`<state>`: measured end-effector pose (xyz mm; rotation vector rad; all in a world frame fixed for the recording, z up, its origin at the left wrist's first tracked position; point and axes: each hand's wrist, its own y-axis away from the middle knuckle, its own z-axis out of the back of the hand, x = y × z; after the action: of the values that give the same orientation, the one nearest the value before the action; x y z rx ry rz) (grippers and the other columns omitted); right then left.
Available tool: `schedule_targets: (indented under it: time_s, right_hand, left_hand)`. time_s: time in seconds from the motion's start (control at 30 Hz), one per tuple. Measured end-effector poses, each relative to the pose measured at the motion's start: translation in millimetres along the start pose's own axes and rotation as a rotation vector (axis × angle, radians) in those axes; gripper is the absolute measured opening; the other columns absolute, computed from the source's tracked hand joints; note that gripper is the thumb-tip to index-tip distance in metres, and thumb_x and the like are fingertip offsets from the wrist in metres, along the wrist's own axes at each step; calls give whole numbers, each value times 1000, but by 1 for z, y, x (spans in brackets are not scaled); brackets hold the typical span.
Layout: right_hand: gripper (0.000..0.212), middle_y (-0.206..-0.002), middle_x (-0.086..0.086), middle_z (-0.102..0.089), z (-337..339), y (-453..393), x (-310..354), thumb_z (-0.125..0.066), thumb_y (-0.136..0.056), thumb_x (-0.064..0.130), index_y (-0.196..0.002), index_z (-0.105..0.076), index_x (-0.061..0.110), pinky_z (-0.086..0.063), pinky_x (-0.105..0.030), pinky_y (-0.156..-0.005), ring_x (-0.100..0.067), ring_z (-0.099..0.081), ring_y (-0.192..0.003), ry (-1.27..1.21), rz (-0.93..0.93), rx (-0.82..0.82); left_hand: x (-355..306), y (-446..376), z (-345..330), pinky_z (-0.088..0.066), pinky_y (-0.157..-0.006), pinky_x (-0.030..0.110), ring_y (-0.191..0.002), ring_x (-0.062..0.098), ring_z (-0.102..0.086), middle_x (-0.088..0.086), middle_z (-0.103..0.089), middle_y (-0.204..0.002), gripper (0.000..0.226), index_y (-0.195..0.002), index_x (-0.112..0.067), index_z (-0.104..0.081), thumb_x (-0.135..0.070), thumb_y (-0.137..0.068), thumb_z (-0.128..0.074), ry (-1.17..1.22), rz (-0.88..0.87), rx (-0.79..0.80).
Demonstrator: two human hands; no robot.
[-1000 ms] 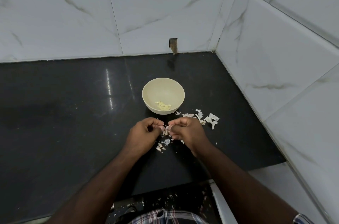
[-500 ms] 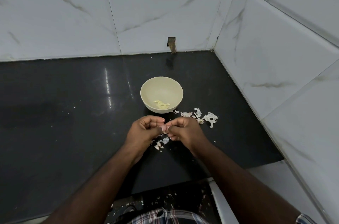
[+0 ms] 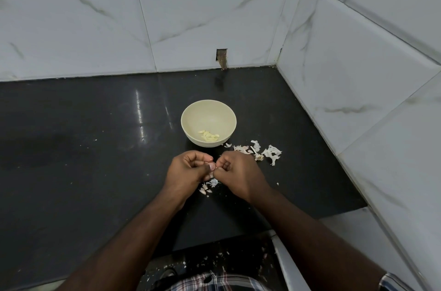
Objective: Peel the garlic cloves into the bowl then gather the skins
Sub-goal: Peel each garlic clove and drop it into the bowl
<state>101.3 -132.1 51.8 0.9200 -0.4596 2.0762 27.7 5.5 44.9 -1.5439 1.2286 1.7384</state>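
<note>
A cream bowl (image 3: 208, 110) stands on the black counter (image 3: 95, 147) with several peeled garlic cloves (image 3: 209, 136) at its bottom. Just in front of it my left hand (image 3: 187, 170) and my right hand (image 3: 237, 172) meet, fingers curled, pinching one small garlic clove (image 3: 211, 166) between the fingertips; most of the clove is hidden. A pile of white skins (image 3: 261, 152) lies right of the bowl. More skins and small bits (image 3: 207, 187) lie on the counter under my hands.
White marble-look tiled walls (image 3: 358, 76) close the counter at the back and the right. A small cut-out hole (image 3: 222, 58) sits at the back wall's base. Skin scraps (image 3: 214, 258) lie on the floor below the counter's front edge.
The loose skin seen between my fingertips a second ago no longer sticks out; both hands have closed tighter together on the clove. The bowl and skin piles have not moved.
</note>
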Motion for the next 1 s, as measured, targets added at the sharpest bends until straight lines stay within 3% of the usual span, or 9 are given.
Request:
schedule_targets:
  time_s: [0.27,0.5,0.57,0.67,0.8,1.0]
  right_hand:
    - [18,-71,7,-54,-7,5,-2,-64,-82,28,-71,-54,17,-40,-35,-63,-13,-49,-70,182,139,-100]
    - [13,-70,1,-52,-11,3,-8,-59,-81,21,-71,-53,16,-37,-32,-58,-18,-48,-66,319,287,-217]
    - [11,-73,2,-54,-9,4,-10,-61,-84,19,-74,-57,15,-40,-34,-61,-16,-48,-70,296,298,-184]
    - [2,-77,8,-56,0,3,-11,-65,-85,15,-84,-66,16,-36,-23,-64,-6,-47,-73,181,285,-96]
    - [10,-82,8,-65,6,1,-9,-66,-83,17,-89,-73,21,-45,-22,-70,-7,-58,-78,19,172,-23]
    - [8,-64,27,-58,5,4,-5,-66,-84,13,-83,-72,19,-32,-10,-57,1,-55,-61,-50,81,-28]
  left_hand:
    - [0,1,-4,-53,-63,30,-68,28,-61,22,-70,-76,8,-88,0,-70,6,-84,-71,-51,11,-18]
    - [-3,3,-6,-54,-58,24,-60,18,-62,7,-69,-65,7,-87,1,-69,7,-87,-68,-7,21,-1]
    - [-5,5,-6,-54,-56,20,-58,14,-62,8,-70,-64,5,-89,3,-68,8,-87,-68,31,27,4]
    - [-7,7,-3,-54,-56,19,-60,14,-64,10,-70,-69,7,-95,4,-66,6,-88,-67,116,64,27]
    - [-6,7,-1,-55,-57,20,-63,16,-67,11,-71,-75,13,-99,-4,-62,1,-89,-69,192,114,35]
    - [-3,6,1,-54,-59,20,-65,14,-66,13,-71,-76,4,-95,1,-67,2,-92,-64,106,59,78]
